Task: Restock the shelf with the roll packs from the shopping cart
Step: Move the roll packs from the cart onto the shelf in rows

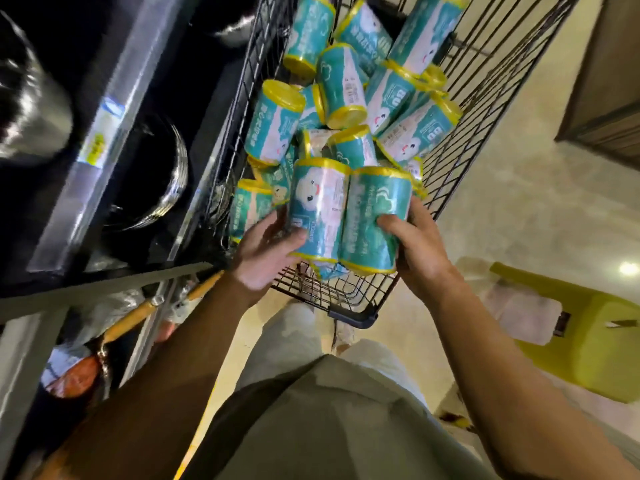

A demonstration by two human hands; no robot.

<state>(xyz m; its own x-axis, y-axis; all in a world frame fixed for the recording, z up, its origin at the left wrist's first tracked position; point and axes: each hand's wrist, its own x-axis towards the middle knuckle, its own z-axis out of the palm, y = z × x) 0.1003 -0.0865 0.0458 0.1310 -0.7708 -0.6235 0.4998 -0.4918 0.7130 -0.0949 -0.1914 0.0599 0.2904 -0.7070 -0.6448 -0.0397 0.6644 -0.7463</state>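
A black wire shopping cart (353, 299) holds several teal roll packs with yellow ends (346, 84), piled loosely. Two of these packs are held side by side above the cart's near end. My left hand (266, 251) grips the left pack (317, 209), the one with a cartoon face, thumb across its front. My right hand (415, 247) grips the right pack (375, 216), fingers curled over its side. The dark shelf (114, 109) stands to the left of the cart.
Shiny steel pots (31, 109) sit in the dark shelf, with a price label (100, 136) on its rail. Lower left, a shelf holds wooden-handled tools (145, 310) and bagged goods. A yellow-green stool (588, 341) stands on the pale floor at right.
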